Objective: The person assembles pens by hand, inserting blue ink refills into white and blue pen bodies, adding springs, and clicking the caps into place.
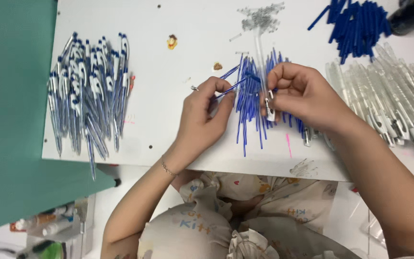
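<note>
Head view: left hand pinches a blue refill, its long axis pointing right toward the clear barrel gripped upright by right hand, above the table's front edge.

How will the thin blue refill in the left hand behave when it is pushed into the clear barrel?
The blue refill looks very thin and long, so it probably flexes if pushed off-axis. It seems light: the left hand pinches it with fingertips only. Being round, it would likely roll on the white table.
</note>
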